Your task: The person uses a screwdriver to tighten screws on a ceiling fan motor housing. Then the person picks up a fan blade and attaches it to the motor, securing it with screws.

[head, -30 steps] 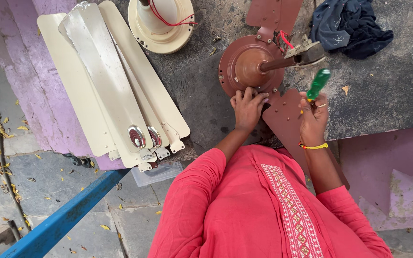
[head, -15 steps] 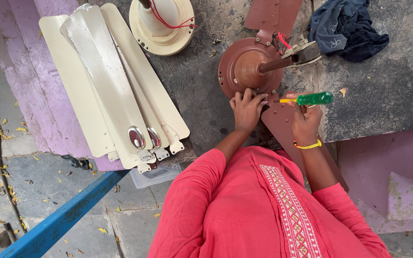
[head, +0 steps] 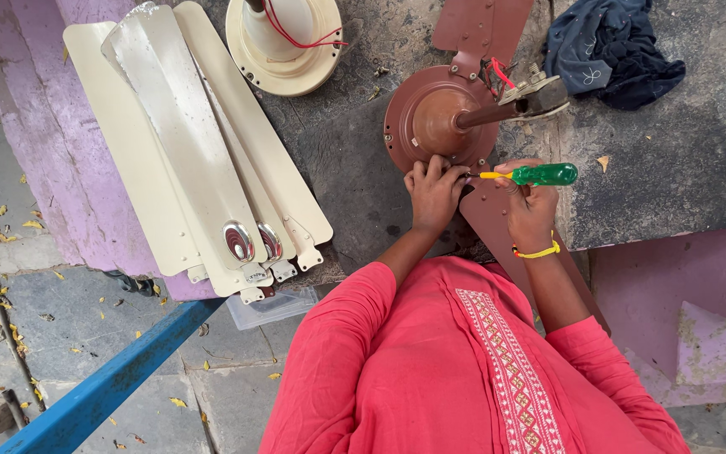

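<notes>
A brown ceiling fan motor (head: pixel 434 122) with a downrod lies on a dark stone slab (head: pixel 699 160). My left hand (head: pixel 434 195) rests its fingers on the motor's near rim. My right hand (head: pixel 531 210), with a yellow band at the wrist, grips a green-handled screwdriver (head: pixel 539 175) lying sideways, its tip pointing left at the rim by my left fingers. A brown fan blade (head: pixel 506 231) lies under my right hand, and another brown blade (head: pixel 481 29) sticks out behind the motor.
Several cream fan blades (head: pixel 186 151) are stacked at the left of the slab. A cream fan motor (head: pixel 283 38) with red wire sits at the back. A dark blue cloth (head: pixel 611 50) lies at the back right. A blue bar (head: pixel 102 387) crosses the paved floor below.
My right hand has turned the screwdriver from upright to sideways and brought its tip to the motor rim. My left hand has stayed on the rim.
</notes>
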